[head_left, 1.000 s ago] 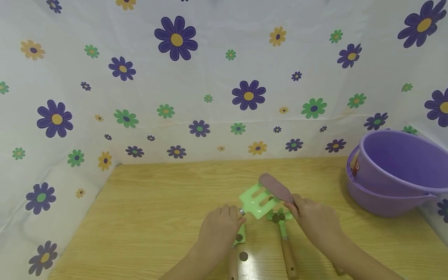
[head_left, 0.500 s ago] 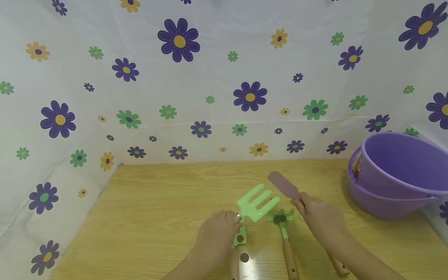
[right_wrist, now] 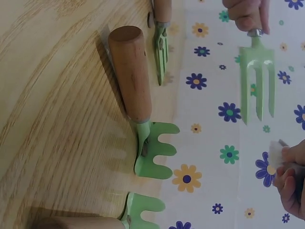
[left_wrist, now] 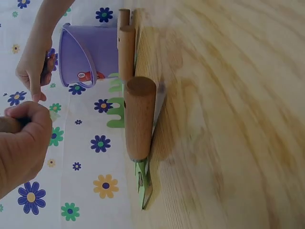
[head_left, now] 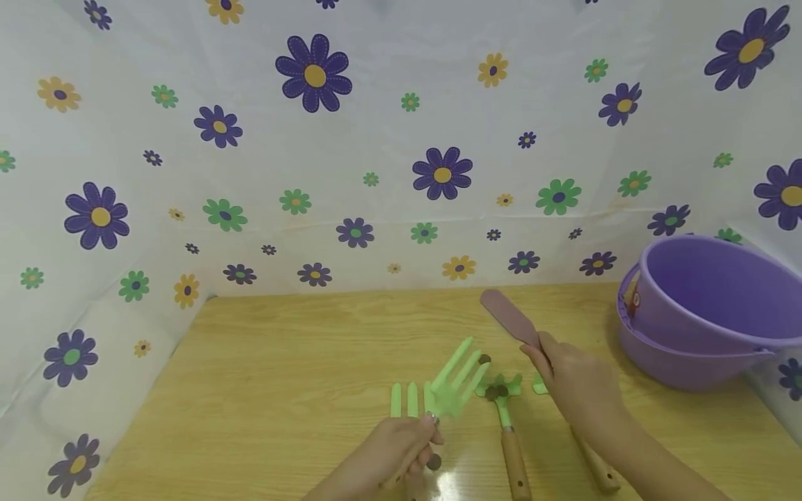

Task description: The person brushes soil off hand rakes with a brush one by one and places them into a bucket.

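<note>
My left hand grips a green garden fork by its wooden handle, with the tines pointing up and right. My right hand holds a brush with a long, flat mauve back, raised to the right of the fork and apart from it. Pale bristles show beside the fingers in the right wrist view. Under the left hand lies a second green fork, partly covered. Right of it rests a green hand rake with brown lumps on its head; another rake is partly hidden by my right arm.
Two stacked purple buckets stand at the right of the wooden table. Small brown pieces lie among the tools. A white flowered cloth hangs behind the table and along its sides.
The brush has come off the fork's tines and moved up and away. My left hand has turned over and lowered, tilting the fork to a narrower view.
</note>
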`<control>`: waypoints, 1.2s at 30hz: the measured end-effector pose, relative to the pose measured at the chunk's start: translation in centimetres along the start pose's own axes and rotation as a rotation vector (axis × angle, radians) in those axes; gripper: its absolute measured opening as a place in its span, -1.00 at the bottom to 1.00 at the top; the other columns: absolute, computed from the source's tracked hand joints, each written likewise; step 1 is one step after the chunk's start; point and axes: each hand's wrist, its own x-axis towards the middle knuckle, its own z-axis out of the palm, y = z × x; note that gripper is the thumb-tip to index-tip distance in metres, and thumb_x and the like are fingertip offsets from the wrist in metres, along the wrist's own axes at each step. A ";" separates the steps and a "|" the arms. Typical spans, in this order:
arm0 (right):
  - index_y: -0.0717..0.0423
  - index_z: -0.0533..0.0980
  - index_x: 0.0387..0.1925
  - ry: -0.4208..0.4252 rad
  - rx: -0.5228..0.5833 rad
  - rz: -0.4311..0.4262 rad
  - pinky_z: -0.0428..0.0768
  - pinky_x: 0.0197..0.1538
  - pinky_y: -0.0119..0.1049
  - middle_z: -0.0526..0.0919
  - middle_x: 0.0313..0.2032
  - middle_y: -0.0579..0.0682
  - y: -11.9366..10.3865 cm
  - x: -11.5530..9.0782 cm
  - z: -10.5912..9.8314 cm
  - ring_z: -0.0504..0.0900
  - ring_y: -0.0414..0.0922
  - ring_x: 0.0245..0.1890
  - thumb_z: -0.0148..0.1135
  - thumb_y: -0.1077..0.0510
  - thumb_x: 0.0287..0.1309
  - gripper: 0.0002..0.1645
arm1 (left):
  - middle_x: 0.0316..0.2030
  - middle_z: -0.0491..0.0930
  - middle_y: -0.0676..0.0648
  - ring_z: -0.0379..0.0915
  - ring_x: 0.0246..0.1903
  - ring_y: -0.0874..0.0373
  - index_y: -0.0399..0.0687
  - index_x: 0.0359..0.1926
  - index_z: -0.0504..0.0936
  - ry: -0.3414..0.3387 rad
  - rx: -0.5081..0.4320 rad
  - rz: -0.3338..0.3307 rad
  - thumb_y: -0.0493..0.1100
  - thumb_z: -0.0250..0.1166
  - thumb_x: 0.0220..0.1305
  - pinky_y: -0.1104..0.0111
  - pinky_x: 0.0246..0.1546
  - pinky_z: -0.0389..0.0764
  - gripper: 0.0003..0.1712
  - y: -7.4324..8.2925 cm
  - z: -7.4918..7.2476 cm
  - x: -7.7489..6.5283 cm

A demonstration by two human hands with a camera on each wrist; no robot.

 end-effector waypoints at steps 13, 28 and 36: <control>0.29 0.60 -0.36 0.221 0.031 -0.194 0.25 -0.90 -0.46 0.61 -0.68 0.05 -2.7 0.2 -0.2 0.51 -0.13 -0.83 -0.33 -0.17 0.46 -0.26 | -0.62 0.42 0.20 0.30 -0.65 0.50 -0.03 -0.32 0.45 -0.386 -1.033 -0.278 0.13 -0.18 0.48 0.80 -0.60 0.26 -0.57 1.4 -0.5 -0.3; 0.17 0.53 -0.45 0.128 0.129 -0.259 0.05 -0.80 -0.73 0.51 -0.74 -0.12 -5.8 0.0 -1.9 0.26 -0.38 -0.84 -0.36 -0.18 0.45 -0.31 | -0.57 0.42 0.22 0.33 -0.61 0.50 -0.03 -0.25 0.39 -0.424 -0.960 -0.089 0.10 -0.22 0.50 0.76 -0.56 0.31 -0.61 1.8 -0.1 0.4; 0.13 0.53 -0.45 0.085 0.145 -0.266 -0.02 -0.78 -0.72 0.45 -0.76 -0.19 -6.1 -0.2 -1.9 0.17 -0.42 -0.82 -0.37 -0.19 0.44 -0.32 | -0.57 0.40 0.22 0.33 -0.61 0.50 -0.04 -0.24 0.37 -0.408 -0.932 -0.083 0.11 -0.22 0.50 0.74 -0.55 0.32 -0.62 2.2 0.0 0.5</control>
